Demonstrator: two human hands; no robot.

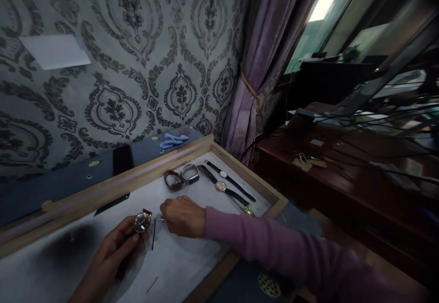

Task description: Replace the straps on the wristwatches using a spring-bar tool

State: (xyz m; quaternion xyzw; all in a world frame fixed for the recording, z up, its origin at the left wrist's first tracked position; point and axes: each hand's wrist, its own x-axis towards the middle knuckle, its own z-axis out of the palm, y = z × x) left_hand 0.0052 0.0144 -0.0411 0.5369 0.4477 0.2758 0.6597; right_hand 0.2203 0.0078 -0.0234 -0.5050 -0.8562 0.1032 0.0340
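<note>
My left hand (120, 248) is closed around a wristwatch (141, 221) with a gold-coloured case and dark dial, its face turned up. To its right, my right hand (183, 216) is closed in a pinch, palm down, low over the white tray floor (185, 257). A thin shiny bit shows at its fingertips, too small to name. Between the hands lies a thin dark rod (153, 235). Beyond the right hand are a brown-strapped watch (174, 182), a square-faced watch (191, 175), and a black-strapped gold watch (221, 186).
A wooden rim (171, 153) surrounds the tray. Near its right corner lie a slim black-strapped watch (224, 174) and a gold-coloured piece (248, 210). A flat black strip (112, 204) lies at the left. Behind the rim are a blue cloth (173, 140) and a black flat object (122, 160).
</note>
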